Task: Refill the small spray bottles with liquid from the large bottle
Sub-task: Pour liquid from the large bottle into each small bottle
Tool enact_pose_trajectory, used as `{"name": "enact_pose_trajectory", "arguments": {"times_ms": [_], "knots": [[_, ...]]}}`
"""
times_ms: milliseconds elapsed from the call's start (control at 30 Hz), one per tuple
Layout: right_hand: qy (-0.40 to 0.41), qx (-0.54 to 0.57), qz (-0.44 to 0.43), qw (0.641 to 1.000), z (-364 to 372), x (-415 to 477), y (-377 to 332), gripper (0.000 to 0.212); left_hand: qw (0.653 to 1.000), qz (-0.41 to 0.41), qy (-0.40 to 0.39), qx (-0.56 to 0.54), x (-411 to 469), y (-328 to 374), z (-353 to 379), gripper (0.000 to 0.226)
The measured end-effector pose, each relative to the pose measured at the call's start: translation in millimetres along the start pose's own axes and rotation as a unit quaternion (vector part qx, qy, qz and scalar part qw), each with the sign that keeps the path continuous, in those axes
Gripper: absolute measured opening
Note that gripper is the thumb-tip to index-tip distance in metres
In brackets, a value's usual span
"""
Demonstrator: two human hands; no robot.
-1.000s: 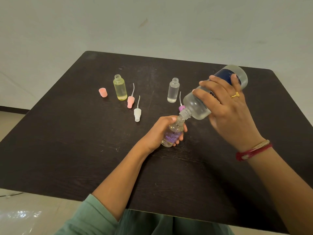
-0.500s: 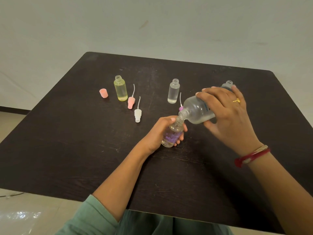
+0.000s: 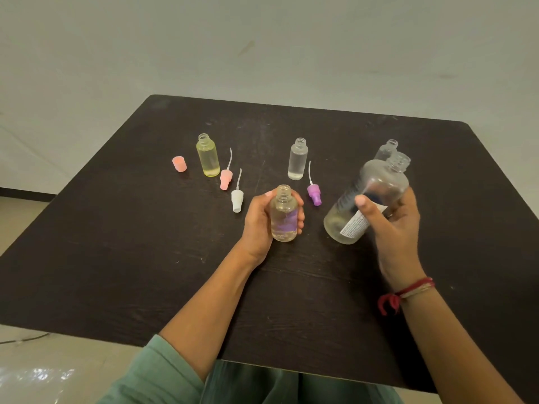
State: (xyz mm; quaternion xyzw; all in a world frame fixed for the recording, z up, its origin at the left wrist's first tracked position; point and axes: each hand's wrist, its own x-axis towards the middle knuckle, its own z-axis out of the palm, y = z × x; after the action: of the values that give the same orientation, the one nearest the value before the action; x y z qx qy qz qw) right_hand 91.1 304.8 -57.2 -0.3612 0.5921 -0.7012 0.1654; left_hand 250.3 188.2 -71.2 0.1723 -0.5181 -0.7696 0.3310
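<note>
Near the middle of the worktop (image 3: 145, 258), the left hand (image 3: 259, 223) grips a small uncapped bottle (image 3: 284, 217), upright. Beside it, the right hand (image 3: 393, 228) clasps the tilted large bottle (image 3: 370, 193), partly covering its label. Behind it, a clear bottle (image 3: 388, 150) stands half hidden.

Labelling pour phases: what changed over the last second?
The right hand swung the large bottle back from pouring; its neck now points up, clear of the purple small bottle. Neither grip changed: left hand on the purple small bottle, right on the large one. Yellow bottle, clear bottle and loose spray heads stayed put.
</note>
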Motion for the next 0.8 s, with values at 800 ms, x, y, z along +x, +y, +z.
{"name": "enact_pose_trajectory", "arguments": {"times_ms": [800], "knots": [[-0.081, -0.058, -0.049, 0.994, 13.9, -19.4, 12.1, 0.077, 0.987, 0.038, 0.062, 0.140, 0.2, -0.9, -15.8, 0.042]]}}
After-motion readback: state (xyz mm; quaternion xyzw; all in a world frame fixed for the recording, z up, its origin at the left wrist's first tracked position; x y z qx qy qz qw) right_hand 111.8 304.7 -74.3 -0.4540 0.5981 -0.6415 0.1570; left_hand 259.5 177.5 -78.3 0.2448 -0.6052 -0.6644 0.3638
